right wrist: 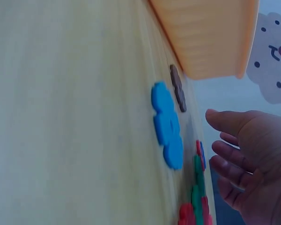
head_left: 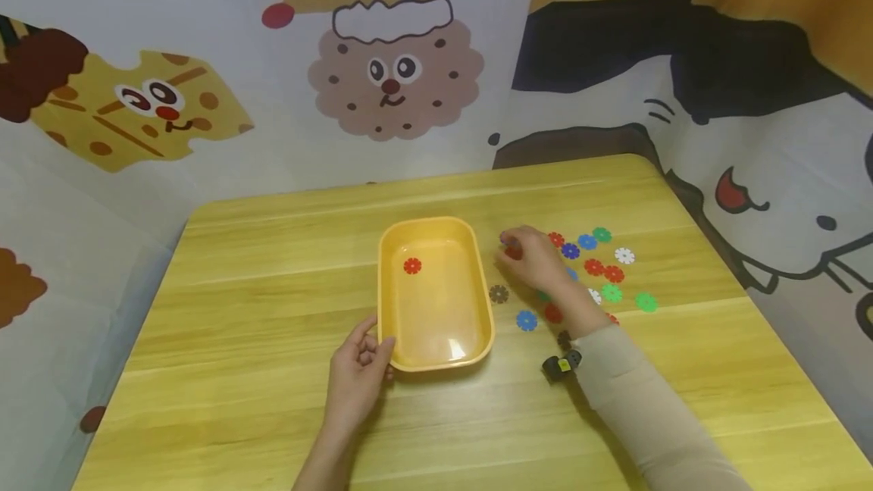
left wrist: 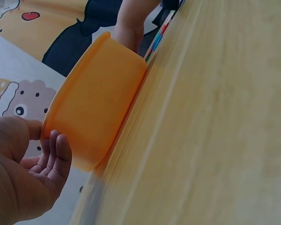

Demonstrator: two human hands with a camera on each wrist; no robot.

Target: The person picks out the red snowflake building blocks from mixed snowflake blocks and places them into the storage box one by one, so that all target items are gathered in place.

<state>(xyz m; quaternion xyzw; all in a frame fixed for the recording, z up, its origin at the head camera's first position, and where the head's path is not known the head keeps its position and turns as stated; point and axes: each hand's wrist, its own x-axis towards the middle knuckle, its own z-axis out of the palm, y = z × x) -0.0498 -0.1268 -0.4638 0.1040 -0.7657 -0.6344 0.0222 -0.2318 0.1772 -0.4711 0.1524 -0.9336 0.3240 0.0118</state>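
Note:
A yellow plastic tray (head_left: 436, 361) stands on the table, and a red snowflake disc (head_left: 412, 266) lies inside it. My left hand (head_left: 358, 370) pinches the tray's near left corner, thumb on the rim and fingers against the outer wall; the left wrist view shows this left hand (left wrist: 33, 173) from the side. To the right of the tray, my right hand (head_left: 539, 264) reaches over scattered snowflake discs, its fingertips beside a red disc (head_left: 513, 251). In the right wrist view the right hand (right wrist: 253, 159) has loosely bent fingers, thumb apart, nothing visible between them.
Snowflake discs in several colours lie right of the tray, among them a brown disc (head_left: 499, 294), a blue disc (head_left: 527, 320), a white disc (head_left: 624, 255) and a green disc (head_left: 646, 302). The wooden table (head_left: 259, 286) meets a cartoon-printed cloth (head_left: 273, 135) at its back.

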